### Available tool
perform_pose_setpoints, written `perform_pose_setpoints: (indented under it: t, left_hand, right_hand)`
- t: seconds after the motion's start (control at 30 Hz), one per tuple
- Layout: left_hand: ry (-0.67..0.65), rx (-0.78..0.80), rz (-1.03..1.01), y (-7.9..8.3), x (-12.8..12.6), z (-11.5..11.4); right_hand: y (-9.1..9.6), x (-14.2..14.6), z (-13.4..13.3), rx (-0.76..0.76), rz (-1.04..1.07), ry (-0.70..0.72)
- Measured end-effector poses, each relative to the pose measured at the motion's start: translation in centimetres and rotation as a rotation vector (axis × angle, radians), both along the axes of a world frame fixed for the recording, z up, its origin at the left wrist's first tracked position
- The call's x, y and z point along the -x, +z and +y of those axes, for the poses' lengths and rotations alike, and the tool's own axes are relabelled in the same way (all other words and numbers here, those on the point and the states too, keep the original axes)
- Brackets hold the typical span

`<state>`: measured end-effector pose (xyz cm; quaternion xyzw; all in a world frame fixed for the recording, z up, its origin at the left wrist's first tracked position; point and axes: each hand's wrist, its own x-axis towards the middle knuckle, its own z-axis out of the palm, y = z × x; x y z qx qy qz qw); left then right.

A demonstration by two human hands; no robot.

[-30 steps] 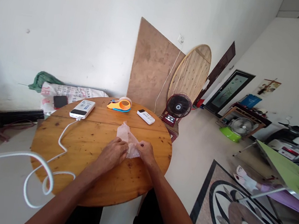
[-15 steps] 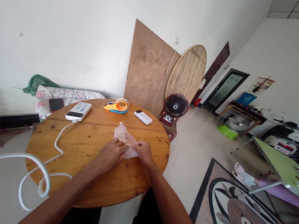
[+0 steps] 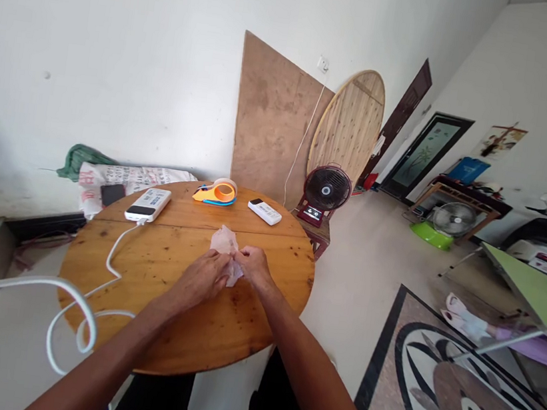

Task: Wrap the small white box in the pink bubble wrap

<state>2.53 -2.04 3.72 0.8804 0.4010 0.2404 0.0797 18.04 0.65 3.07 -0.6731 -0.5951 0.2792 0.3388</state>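
A thin, crumpled pinkish plastic bag (image 3: 226, 244) lies in the middle of the round wooden table (image 3: 172, 319). My left hand (image 3: 200, 279) rests on its near edge with the fingers curled and pressed on the plastic. Close beside it, my right hand (image 3: 251, 264) pinches the same bag from the right. The two hands almost touch. Only the far part of the bag shows above my fingers.
At the table's far side lie a white power bank (image 3: 148, 205) with a white cable (image 3: 89, 302), an orange tape dispenser (image 3: 217, 192) and a white remote (image 3: 264, 212). A black phone (image 3: 112, 194) rests on a sack behind. A fan (image 3: 326, 189) stands on a stool to the right.
My right hand has moved left toward the left hand, bunching the bag into a smaller heap. The view has shifted slightly.
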Motion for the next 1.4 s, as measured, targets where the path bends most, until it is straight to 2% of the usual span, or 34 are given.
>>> perform_pose_setpoints:
  t: [0.07, 0.23, 0.43, 0.63, 0.73, 0.83, 0.93, 1.07, 1.2, 1.3, 1.4]
  left_hand:
    - [0.015, 0.04, -0.047, -0.3, 0.2, 0.3]
    - [-0.089, 0.016, -0.174, -0.9, 0.4, 0.2]
    - [0.061, 0.024, -0.363, -2.1, 0.1, -1.0]
    - [0.055, 0.066, -0.501, -2.5, 0.4, -1.6]
    - [0.109, 0.121, -0.609, -2.2, 0.6, -1.6]
    - [0.16, 0.144, -0.687, -2.1, 0.5, -1.6]
    - [0.161, 0.16, -0.753, -2.5, 0.4, -1.5]
    - [0.304, 0.272, -0.845, -2.9, 0.5, -1.0]
    - [0.327, 0.491, -0.632, -1.5, 0.2, -0.2]
    - [0.387, 0.523, -0.517, -0.2, -0.4, 0.5]
    - [0.405, 0.53, -0.465, -0.1, -0.7, 1.0]
  right_hand:
    - [0.3, 0.1, -0.1, 0.037, 0.03, 0.013]
    - [2.4, 0.6, -0.9, 0.164, 0.109, 0.114]
    - [5.3, 0.3, -2.6, 0.291, 0.209, 0.259]
    - [5.9, 0.2, -3.2, 0.312, 0.308, 0.387]
    - [5.8, 0.4, -2.8, 0.334, 0.242, 0.421]
    - [5.6, 0.5, -2.2, 0.323, 0.089, 0.435]
    - [5.5, 0.8, -2.0, 0.192, -0.168, 0.42]
    - [5.4, 1.1, -2.2, 0.07, -0.422, 0.438]
    - [5.5, 1.3, -2.3, 0.052, -0.519, 0.458]
    - [5.6, 1.2, -2.2, 0.05, -0.553, 0.487]
    - [5.9, 0.7, -2.0, 0.068, -0.522, 0.573]
